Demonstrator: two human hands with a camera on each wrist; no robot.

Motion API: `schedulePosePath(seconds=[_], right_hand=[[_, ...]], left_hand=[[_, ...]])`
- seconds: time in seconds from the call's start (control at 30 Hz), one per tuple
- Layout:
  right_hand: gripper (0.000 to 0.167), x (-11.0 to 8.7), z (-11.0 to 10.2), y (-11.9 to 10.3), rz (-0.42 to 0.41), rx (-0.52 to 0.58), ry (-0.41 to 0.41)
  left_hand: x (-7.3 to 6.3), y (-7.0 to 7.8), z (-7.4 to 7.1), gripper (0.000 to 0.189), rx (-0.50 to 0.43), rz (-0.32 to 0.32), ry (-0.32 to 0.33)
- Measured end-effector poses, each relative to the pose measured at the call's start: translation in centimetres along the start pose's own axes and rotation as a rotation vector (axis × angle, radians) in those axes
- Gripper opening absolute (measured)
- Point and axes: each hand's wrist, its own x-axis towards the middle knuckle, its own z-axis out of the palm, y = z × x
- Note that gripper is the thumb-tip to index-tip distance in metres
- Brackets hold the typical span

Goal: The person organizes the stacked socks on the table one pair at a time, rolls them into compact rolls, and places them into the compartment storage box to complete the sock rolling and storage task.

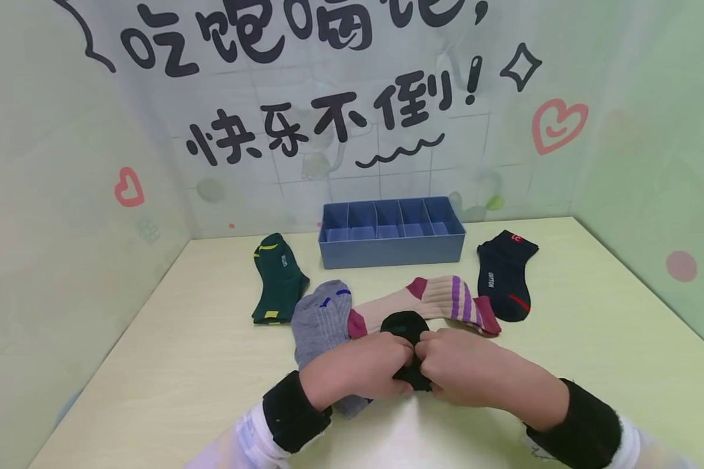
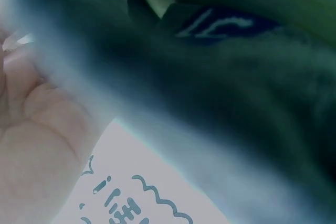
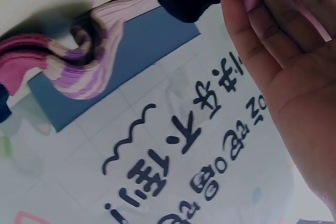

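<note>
Standing at the back of the worktop (image 1: pixel 152 345), a blue box (image 1: pixel 392 253) was split by dividers into five compartments in a row, their blue inner walls and floors showing. Leftmost lay a dark green sock (image 1: pixel 278 283) with yellow marks. Just beside it, nearer the person, lay a gray sock (image 1: pixel 321 319) with blue marks, partly hidden by the left forearm. The left grip (image 1: pixel 375 366) was narrow, fingers curled, pinching a black sock (image 1: pixel 405 324) near the worktop's middle, in front of the box; whether the sock touched the worktop could not be told. Behind it stretched a beige sock (image 1: pixel 387 309) with maroon ends and purple stripes. The right grip (image 1: pixel 460 366), also narrow, pinched the black sock's right edge. Rightmost, a navy sock (image 1: pixel 504 277) with red marks lay beside the beige sock's cuff.
</note>
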Motion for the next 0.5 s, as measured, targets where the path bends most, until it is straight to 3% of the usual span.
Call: schedulePosePath(seconds=[0.2,0.5], right_hand=[[0.003,-0.2,0.6,2.0,-0.023,0.205,0.042],[0.016,-0.4,0.9,3.1,0.023,0.192,0.008]], left_hand=[[-0.1,-0.1,-0.2,0.017,-0.041,-0.02,-0.016],[0.0,0.1,-0.2,0.027,0.006,-0.03,-0.006]])
